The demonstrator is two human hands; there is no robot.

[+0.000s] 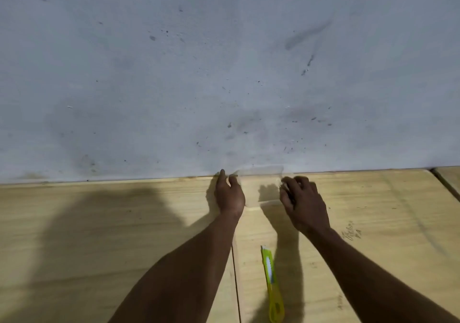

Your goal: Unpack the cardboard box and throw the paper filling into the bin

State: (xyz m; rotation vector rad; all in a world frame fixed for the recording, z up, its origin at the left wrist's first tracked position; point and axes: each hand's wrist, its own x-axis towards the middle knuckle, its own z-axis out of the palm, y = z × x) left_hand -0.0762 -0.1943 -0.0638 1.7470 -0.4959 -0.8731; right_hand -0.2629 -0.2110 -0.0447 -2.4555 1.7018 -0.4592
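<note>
The cardboard box [99, 235] fills the lower half of the view, its tan top flaps meeting at a seam down the middle. A strip of clear tape [258, 185] crosses the far edge over that seam, and part of it stands lifted above the edge. My left hand [229, 195] lies flat on the box just left of the tape, fingers apart and reaching the far edge. My right hand [301, 203] has its fingers curled on the tape's right end. No paper filling and no bin are in view.
A yellow-green utility knife [272, 285] lies on the box top between my forearms, just right of the seam. Beyond the box is a stained grey floor [224, 61]. Another tan panel edge [450, 175] shows at the far right.
</note>
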